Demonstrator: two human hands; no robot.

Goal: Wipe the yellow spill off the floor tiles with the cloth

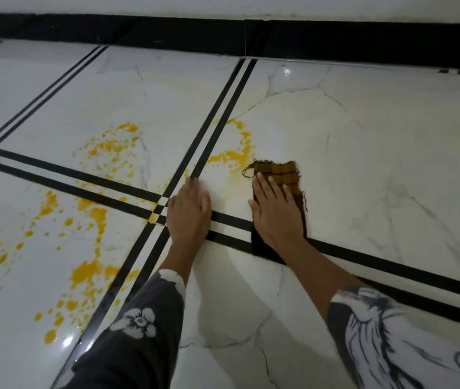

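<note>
Wiping is under way: the right hand presses flat, grip released, on the plaid cloth beside the yellow spill; the left hand braces open-palmed on the floor tiles. Next, likely a leftward sweep through the puddle.

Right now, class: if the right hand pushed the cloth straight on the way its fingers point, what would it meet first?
The right hand lies flat on the cloth, fingers pointing ahead and slightly left. Just beyond the cloth's frayed far edge lies the yellow spill, probably the first thing met; further on is bare floor tile.
</note>
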